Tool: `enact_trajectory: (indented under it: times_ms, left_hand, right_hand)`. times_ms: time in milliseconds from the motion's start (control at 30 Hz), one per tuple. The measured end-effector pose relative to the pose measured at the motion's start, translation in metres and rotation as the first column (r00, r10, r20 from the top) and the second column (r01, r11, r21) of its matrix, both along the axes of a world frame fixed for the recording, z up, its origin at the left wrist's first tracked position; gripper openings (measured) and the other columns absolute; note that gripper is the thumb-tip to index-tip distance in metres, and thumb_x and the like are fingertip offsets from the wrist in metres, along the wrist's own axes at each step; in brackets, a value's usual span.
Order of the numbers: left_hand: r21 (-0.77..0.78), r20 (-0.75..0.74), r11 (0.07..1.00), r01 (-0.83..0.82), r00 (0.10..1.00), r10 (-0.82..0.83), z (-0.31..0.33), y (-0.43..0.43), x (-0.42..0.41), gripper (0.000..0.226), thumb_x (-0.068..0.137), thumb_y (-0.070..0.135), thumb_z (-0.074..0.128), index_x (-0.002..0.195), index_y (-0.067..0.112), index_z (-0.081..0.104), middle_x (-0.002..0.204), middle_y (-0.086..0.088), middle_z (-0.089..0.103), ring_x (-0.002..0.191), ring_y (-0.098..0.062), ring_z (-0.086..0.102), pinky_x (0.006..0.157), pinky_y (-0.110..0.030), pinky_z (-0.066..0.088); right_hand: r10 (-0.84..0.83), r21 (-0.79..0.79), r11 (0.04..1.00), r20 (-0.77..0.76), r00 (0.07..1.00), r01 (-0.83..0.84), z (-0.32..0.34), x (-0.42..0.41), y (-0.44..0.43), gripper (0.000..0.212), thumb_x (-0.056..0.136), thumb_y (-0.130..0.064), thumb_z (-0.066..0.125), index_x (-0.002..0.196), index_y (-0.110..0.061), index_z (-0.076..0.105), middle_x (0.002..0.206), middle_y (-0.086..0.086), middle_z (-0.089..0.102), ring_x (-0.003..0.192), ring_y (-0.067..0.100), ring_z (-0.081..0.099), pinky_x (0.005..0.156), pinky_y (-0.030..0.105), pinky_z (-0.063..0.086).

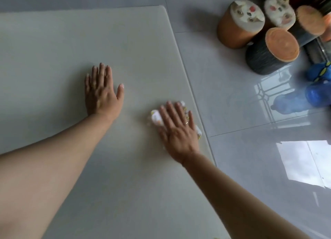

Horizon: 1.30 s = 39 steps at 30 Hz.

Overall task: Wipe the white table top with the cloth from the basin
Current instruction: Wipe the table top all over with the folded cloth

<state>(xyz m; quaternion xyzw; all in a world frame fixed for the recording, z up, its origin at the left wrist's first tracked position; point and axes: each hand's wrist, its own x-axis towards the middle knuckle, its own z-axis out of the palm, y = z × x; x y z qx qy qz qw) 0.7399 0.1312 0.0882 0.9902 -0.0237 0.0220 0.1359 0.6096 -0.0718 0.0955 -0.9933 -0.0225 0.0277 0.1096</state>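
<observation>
The white table top fills the left and middle of the view. My right hand lies flat with straight fingers on a small white patterned cloth, pressing it onto the table near the right edge. Most of the cloth is hidden under the hand; bits show at the fingertips and both sides. My left hand rests flat on the bare table to the left, fingers straight, holding nothing. The basin is not in view.
The table's right edge runs diagonally just beside the cloth. Beyond it is glossy tiled floor. Several round stools stand at the upper right, some with animal-face tops. Blue slippers lie at the right border.
</observation>
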Motion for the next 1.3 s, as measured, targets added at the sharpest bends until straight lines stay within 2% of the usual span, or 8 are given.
enact_trajectory:
  times_ms: [233,367,467,733,933,1067,1200,1300]
  left_hand:
    - [-0.001,-0.009,1.000,-0.011,1.000,0.011,-0.005,-0.003,0.006,0.069,0.090,0.043,0.030,0.148,0.007,0.027,0.158,-0.013,0.019,0.146,-0.028,0.015,0.118,-0.042,0.007]
    - [-0.004,-0.014,1.000,-0.024,1.000,0.024,-0.002,-0.005,0.005,0.067,0.089,0.041,0.033,0.147,0.007,0.030,0.157,-0.012,0.023,0.146,-0.027,0.018,0.118,-0.043,0.011]
    - [-0.002,-0.014,1.000,-0.022,1.000,0.022,0.000,-0.005,0.005,0.067,0.089,0.043,0.030,0.145,0.006,0.033,0.156,-0.013,0.026,0.144,-0.029,0.022,0.117,-0.044,0.014]
    - [0.017,-0.073,0.999,-0.034,0.997,0.035,0.003,-0.005,0.006,0.069,0.088,0.044,0.029,0.146,0.009,0.032,0.156,-0.010,0.026,0.145,-0.026,0.022,0.117,-0.043,0.016]
    - [0.014,-0.062,0.999,-0.030,0.998,0.031,0.004,-0.004,0.007,0.067,0.088,0.042,0.033,0.145,0.007,0.034,0.154,-0.012,0.029,0.143,-0.028,0.027,0.116,-0.045,0.020]
    - [0.023,-0.070,0.999,-0.031,0.997,0.032,0.004,-0.005,0.008,0.068,0.088,0.043,0.033,0.145,0.007,0.034,0.154,-0.012,0.030,0.142,-0.028,0.027,0.115,-0.043,0.017]
    - [0.041,-0.091,0.999,-0.028,0.995,0.031,0.006,-0.005,0.008,0.068,0.088,0.042,0.034,0.146,0.006,0.033,0.154,-0.013,0.030,0.143,-0.028,0.027,0.115,-0.043,0.020]
    - [0.041,-0.100,0.999,-0.027,0.995,0.031,0.007,-0.004,0.008,0.067,0.089,0.042,0.034,0.145,0.006,0.035,0.153,-0.014,0.031,0.142,-0.029,0.029,0.115,-0.045,0.023]
  right_hand:
    - [-0.490,-0.012,0.871,-0.104,0.866,0.491,-0.005,0.094,0.012,0.061,0.096,-0.042,0.025,0.150,-0.030,0.001,0.159,-0.004,-0.006,0.145,0.019,-0.014,0.115,0.048,-0.014]
    - [-0.146,0.025,0.989,-0.046,0.988,0.147,-0.002,0.086,0.039,0.061,0.095,-0.041,0.030,0.150,-0.027,0.009,0.160,-0.002,0.003,0.146,0.020,-0.008,0.116,0.046,-0.010]
    - [0.054,0.009,0.998,-0.008,0.998,-0.054,0.003,0.110,0.009,0.057,0.096,-0.044,0.034,0.149,-0.029,0.020,0.158,-0.002,0.015,0.147,0.020,0.003,0.117,0.046,0.004]
    - [-0.476,-0.034,0.879,-0.099,0.874,0.475,-0.003,0.195,0.023,0.060,0.096,-0.042,0.022,0.150,-0.028,0.001,0.160,-0.003,-0.005,0.145,0.020,-0.012,0.115,0.047,-0.013]
    - [0.035,-0.003,0.999,-0.029,0.999,-0.035,-0.001,0.195,0.032,0.058,0.096,-0.045,0.031,0.149,-0.030,0.014,0.159,-0.003,0.009,0.147,0.019,-0.001,0.117,0.044,-0.004]
    - [-0.197,-0.033,0.980,-0.053,0.979,0.195,-0.003,0.255,-0.003,0.057,0.097,-0.045,0.024,0.150,-0.030,0.010,0.160,-0.004,0.004,0.146,0.019,-0.004,0.117,0.045,-0.004]
    - [-0.499,-0.047,0.866,-0.082,0.862,0.497,-0.007,0.293,0.026,0.062,0.094,-0.041,0.023,0.151,-0.025,0.003,0.160,-0.002,-0.004,0.146,0.023,-0.010,0.115,0.049,-0.010]
    - [-0.287,-0.016,0.958,-0.055,0.956,0.286,-0.006,0.290,0.060,0.062,0.095,-0.042,0.025,0.151,-0.025,0.006,0.160,-0.001,0.000,0.146,0.024,-0.009,0.114,0.047,-0.012]
